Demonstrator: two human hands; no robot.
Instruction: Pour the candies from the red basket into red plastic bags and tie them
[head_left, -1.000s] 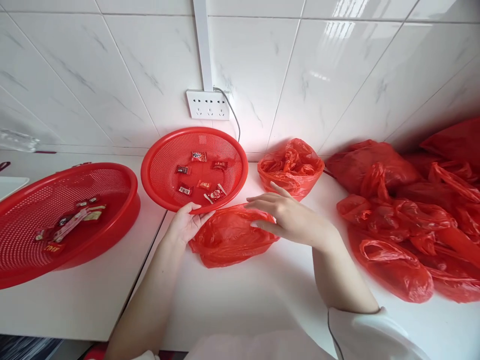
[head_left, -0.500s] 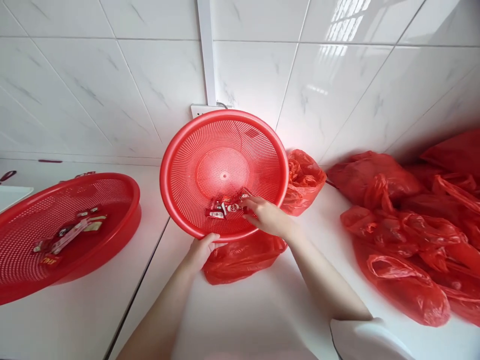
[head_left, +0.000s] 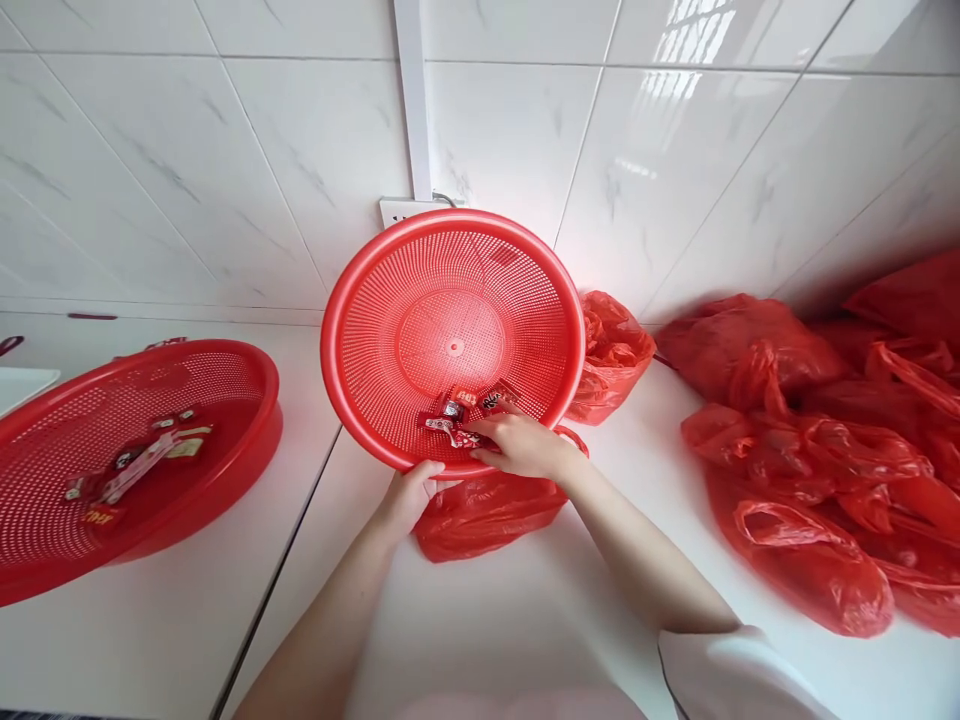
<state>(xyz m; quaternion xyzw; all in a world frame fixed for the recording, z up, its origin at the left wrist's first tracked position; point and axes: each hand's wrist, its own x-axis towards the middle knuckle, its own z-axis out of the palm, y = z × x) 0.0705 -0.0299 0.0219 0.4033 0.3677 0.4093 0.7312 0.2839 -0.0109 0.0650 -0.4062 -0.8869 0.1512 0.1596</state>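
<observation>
A red plastic colander (head_left: 454, 265) is tilted toward me, its near rim gripped by my left hand (head_left: 409, 500), thumb over the edge. Several small wrapped packets (head_left: 454, 408), mostly red with white and dark print, lie in its lower part. Inside the colander, my right hand (head_left: 521, 440) reaches down among the packets with curled fingers; its fingertips touch them, and whether one is pinched cannot be made out. Under the near rim sits a red plastic bag (head_left: 487, 518), partly hidden by the colander.
On the left stands another red colander (head_left: 247, 400) holding several packets (head_left: 150, 460). A knotted red bag (head_left: 611, 350) is behind to the right, and several filled red bags (head_left: 810, 500) are heaped at the far right. A tiled wall with a socket (head_left: 397, 210) closes the back.
My right hand has moved slightly left and down among the packets, which have shifted; an orange-red one now shows on top. My left hand keeps its hold on the rim.
</observation>
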